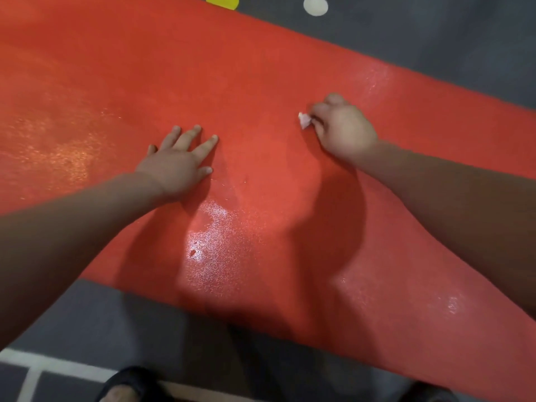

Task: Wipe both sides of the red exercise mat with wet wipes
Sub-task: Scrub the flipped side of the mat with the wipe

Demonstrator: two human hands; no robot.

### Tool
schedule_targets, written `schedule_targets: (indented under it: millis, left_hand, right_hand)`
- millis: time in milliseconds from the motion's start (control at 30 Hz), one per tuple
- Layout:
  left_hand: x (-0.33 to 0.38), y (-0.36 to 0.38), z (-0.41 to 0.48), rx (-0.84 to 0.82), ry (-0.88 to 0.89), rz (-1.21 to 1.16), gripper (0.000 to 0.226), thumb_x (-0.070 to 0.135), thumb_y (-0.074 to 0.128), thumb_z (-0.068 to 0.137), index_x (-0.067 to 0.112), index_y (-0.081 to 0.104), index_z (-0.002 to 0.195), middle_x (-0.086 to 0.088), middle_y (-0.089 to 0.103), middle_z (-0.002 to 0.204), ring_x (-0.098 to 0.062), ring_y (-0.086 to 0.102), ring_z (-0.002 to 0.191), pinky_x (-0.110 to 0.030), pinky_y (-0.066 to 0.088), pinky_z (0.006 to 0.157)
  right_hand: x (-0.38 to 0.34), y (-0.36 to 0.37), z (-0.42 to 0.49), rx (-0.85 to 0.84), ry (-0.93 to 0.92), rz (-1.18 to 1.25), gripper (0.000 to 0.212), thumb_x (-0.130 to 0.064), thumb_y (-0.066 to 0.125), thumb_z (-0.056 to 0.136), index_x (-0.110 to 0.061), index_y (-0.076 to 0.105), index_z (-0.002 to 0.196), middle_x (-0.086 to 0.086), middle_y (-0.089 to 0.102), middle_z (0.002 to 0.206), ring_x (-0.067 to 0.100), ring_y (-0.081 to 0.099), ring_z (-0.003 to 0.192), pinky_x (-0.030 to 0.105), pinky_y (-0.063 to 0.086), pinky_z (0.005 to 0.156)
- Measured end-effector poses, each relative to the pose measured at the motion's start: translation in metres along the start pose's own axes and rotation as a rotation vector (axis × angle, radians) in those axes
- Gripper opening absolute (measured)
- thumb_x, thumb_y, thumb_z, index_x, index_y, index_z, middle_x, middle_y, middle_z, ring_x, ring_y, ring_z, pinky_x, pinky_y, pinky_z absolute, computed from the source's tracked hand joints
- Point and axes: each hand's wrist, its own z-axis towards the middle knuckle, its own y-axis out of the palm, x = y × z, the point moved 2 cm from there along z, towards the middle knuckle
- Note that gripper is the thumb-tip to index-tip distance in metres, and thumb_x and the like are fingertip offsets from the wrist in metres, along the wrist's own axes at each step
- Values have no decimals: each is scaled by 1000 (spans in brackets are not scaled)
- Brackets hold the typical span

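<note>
The red exercise mat [203,82] lies flat across the grey floor and fills most of the view. Wet, shiny patches show on it near the front middle and at the right. My left hand [178,163] rests flat on the mat with its fingers spread. My right hand [342,129] is curled round a small crumpled white wet wipe [304,119], pressing it onto the mat right of centre; only a corner of the wipe sticks out from under the fingers.
Grey floor [449,39] borders the mat at the back right and front left, with a yellow dot [222,0] and a white dot [315,5] at the top. White floor lines [37,364] run at the bottom left. A dark shoe [127,385] stands at the front edge.
</note>
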Motion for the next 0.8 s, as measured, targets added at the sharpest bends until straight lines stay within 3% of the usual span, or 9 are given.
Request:
schedule_targets:
  millis: [133,200,267,367,433,500,567,633,800]
  left_hand:
    - [-4,0,-3,4,13,-6,66,49,42,106,48,5,160,9,-7,172,-26,-7,158,-63,13,123]
    - [-5,1,-4,9,17,-7,66,49,42,106,49,5,160,9,-7,172,-25,-7,158,-62,13,124]
    - [-7,2,-4,15,24,-9,66,49,42,106,49,5,160,9,-6,172,-25,-7,158,-62,13,124]
    - [-10,3,-3,19,36,-16,66,50,43,106,48,6,160,9,-6,172,-25,-7,158,-61,12,124]
    - [-10,3,-4,17,44,-18,66,50,43,106,48,7,161,8,-6,172,-26,-6,158,-61,11,123]
    - [-9,4,-4,23,47,-24,66,50,43,106,47,7,161,8,-5,172,-26,-6,158,-61,11,124]
    - [-10,5,-5,34,45,-18,65,51,41,106,47,7,161,8,-5,172,-26,-6,158,-61,11,124]
    - [-11,6,-6,41,49,-12,65,51,40,106,47,6,161,8,-6,172,-26,-7,158,-61,10,124]
    - [-15,8,-9,39,57,-24,67,50,41,106,47,4,161,10,-8,172,-22,-10,158,-57,6,126]
  right_hand:
    - [3,-1,34,82,324,-6,24,-16,47,98,-2,64,105,26,60,109,43,60,97,45,44,80]
    - [-21,6,35,43,294,4,26,-20,46,101,-2,64,107,25,61,110,43,61,96,45,44,79]
    - [-59,18,22,-43,100,55,23,-19,48,99,-6,65,107,23,60,108,42,62,94,45,45,78]
    - [-109,35,-10,-236,-362,114,26,-25,47,96,-7,64,107,19,60,102,39,61,91,46,48,76]
    - [-106,33,-8,-271,-486,54,30,-30,43,98,-10,62,108,17,59,103,38,61,91,45,50,77]
    - [-85,23,16,-129,-322,23,32,-32,39,98,-13,64,106,19,59,102,40,62,89,45,47,75]
    - [-45,12,43,53,1,-58,27,-26,43,100,-11,64,108,22,59,106,43,62,91,46,45,76]
    - [-16,7,58,75,223,-75,26,-16,45,98,-11,66,113,24,59,112,43,62,93,43,44,79]
    - [-39,23,65,6,129,32,25,-8,46,94,-3,67,106,25,59,106,42,60,92,43,41,79]
